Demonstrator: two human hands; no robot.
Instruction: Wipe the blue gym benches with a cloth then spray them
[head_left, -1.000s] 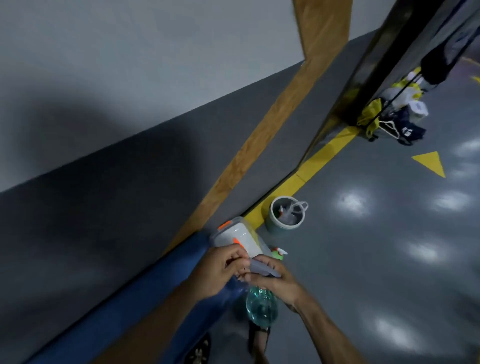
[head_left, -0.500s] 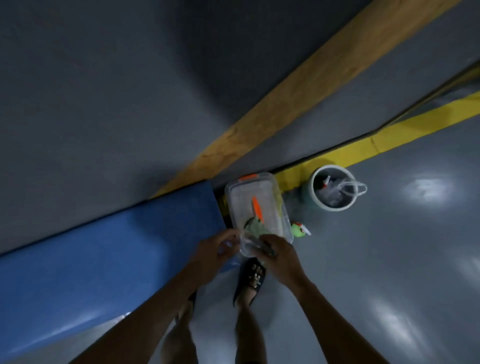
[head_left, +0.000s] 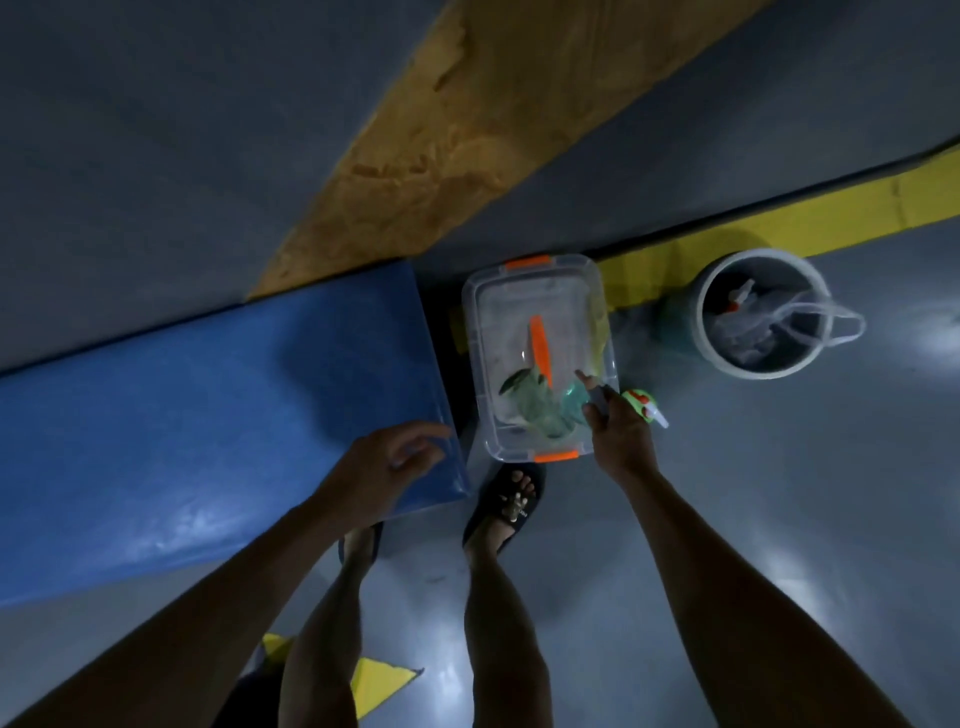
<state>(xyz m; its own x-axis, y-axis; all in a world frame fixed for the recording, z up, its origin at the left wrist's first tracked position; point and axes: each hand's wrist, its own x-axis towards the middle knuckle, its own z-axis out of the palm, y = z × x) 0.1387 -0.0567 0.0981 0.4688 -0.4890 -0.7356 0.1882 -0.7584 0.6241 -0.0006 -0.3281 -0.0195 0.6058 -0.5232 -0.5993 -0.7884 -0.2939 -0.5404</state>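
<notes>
My right hand (head_left: 618, 431) pinches something grey over the plastic tub (head_left: 540, 358), left hand (head_left: 387, 465) relaxed; it could slip.

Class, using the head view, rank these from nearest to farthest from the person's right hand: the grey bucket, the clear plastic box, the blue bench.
From the right hand:
1. clear plastic box, directly beneath the fingers.
2. blue bench, to the left, beyond the box.
3. grey bucket, up and to the right by the yellow line.

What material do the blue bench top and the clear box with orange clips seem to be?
The blue bench looks like smooth vinyl padding: glossy sheen, soft rounded edge. The clear box looks like hard transparent plastic: its contents show through its walls.
</notes>
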